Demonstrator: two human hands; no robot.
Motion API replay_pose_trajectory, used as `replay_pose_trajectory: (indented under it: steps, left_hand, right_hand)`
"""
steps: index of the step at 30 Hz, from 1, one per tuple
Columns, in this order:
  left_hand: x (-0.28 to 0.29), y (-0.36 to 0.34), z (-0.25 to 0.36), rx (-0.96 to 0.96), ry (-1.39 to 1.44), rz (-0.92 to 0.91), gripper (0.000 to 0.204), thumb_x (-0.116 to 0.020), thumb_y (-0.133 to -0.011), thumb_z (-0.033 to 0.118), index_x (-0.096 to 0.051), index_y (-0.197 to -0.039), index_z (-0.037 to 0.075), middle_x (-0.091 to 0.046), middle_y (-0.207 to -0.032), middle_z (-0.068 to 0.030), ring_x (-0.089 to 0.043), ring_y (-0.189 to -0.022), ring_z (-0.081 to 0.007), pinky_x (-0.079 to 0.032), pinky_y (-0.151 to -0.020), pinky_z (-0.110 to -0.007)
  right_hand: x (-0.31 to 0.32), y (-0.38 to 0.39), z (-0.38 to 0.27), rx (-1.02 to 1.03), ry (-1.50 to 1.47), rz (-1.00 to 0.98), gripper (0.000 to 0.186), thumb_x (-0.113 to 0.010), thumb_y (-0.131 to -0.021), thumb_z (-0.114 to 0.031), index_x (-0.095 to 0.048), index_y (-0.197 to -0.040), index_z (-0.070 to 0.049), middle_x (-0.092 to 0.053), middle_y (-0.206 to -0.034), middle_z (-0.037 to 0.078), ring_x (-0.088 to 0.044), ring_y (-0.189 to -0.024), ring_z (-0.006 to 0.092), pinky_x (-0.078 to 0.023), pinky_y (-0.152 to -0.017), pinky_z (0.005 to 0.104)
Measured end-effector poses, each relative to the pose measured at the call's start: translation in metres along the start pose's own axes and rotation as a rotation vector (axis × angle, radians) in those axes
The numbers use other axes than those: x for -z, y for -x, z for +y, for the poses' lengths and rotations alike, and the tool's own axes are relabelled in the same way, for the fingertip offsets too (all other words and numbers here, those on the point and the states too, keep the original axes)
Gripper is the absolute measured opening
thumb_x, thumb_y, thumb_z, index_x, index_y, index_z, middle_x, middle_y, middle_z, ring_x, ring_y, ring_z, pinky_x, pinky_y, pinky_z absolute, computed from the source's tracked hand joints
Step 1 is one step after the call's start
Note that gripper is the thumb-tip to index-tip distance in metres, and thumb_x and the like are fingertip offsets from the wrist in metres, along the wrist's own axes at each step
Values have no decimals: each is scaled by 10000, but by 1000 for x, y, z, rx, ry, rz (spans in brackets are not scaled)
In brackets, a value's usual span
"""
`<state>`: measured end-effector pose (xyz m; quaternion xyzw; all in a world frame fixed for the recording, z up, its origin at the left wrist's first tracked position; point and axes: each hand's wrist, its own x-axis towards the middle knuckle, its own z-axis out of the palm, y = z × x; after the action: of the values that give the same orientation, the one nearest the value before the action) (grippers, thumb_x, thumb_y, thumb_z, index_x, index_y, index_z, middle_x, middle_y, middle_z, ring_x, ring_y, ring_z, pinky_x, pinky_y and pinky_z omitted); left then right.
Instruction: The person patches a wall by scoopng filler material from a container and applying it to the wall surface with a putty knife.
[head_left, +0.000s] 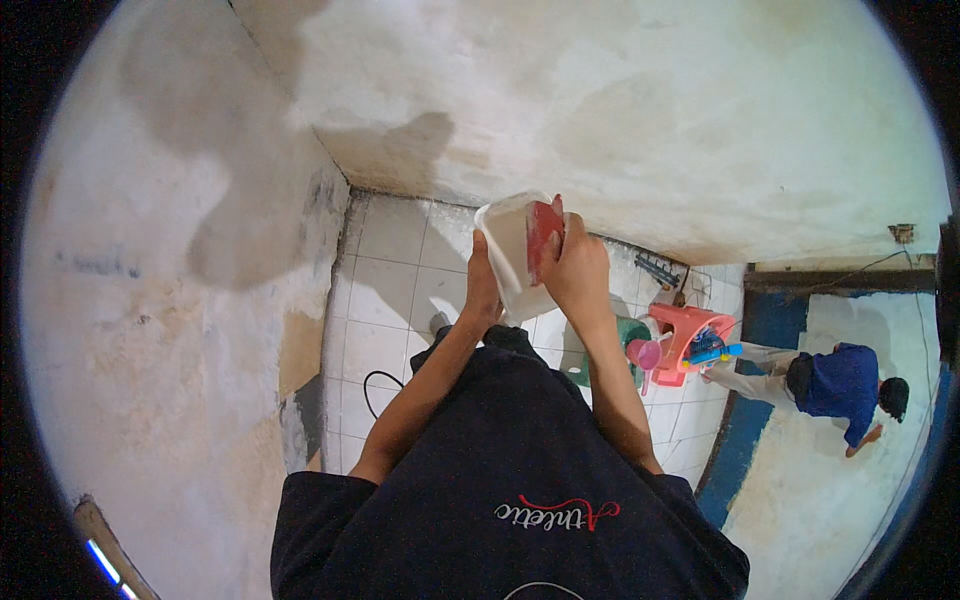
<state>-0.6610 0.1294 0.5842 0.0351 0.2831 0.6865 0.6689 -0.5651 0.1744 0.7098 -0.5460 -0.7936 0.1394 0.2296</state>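
Note:
In front of my body I hold a white rectangular plastic tub [527, 305] tilted, with its opening partly in view. My left hand [482, 278] is closed round the tub's left side, thumb at the rim. My right hand [580, 265] grips a flat red putty scraper [540, 235] smeared with whitish residue. The scraper stands over the tub's right side, by the rim. Pale material shows inside the tub, but how much it holds I cannot tell.
Stained, patchy walls [620, 110] meet at a corner beyond white floor tiles [385, 235]. A pink plastic stool [690, 325] bearing tools and a pink dipper [645, 353] stand at right. Farther right, a person in blue [840, 385] reaches to a wall. A black cable [372, 385] curves at left.

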Motion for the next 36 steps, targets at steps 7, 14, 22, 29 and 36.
replay_pose_trajectory:
  steps: [7,14,22,29,36]
  left_hand:
    - [-4,-5,6,-29,-55,-13,759,-289,-982,652,-389,-1422,41,-535,-1339,-151,-560,-1199,-265,-471,-1012,-392]
    - [-11,-1,15,23,-122,40,777,-261,-980,664,-387,-1422,38,-532,-1338,-153,-564,-1193,-271,-472,-1011,-391]
    - [-4,-1,12,13,-101,68,738,-223,-1004,620,-387,-1415,29,-551,-1297,-166,-585,-1166,-265,-507,-978,-393]
    - [13,-2,-2,55,-81,-2,722,-208,-1013,603,-405,-1390,20,-573,-1257,-163,-610,-1124,-263,-526,-958,-388]
    - [12,6,4,62,-57,-33,751,-215,-1004,621,-373,-1418,14,-542,-1298,-179,-593,-1152,-277,-519,-973,-395]
  right_hand:
    - [0,-4,-7,60,-46,-121,192,-590,-841,-65,-566,-980,64,-606,-685,291,-612,-641,469,-487,-590,529]
    - [12,4,7,31,-126,-100,155,-581,-832,-34,-573,-960,54,-597,-673,283,-612,-646,466,-484,-589,499]
    - [3,16,19,-39,-186,-121,129,-575,-842,-25,-576,-951,44,-599,-668,266,-620,-622,443,-475,-551,459]
    - [-24,25,39,-39,-366,-88,149,-586,-867,-19,-596,-999,50,-634,-672,224,-641,-554,286,-470,-527,356]
    - [-6,24,32,-104,-438,-75,141,-588,-873,-17,-602,-997,49,-648,-688,211,-654,-574,273,-481,-549,346]
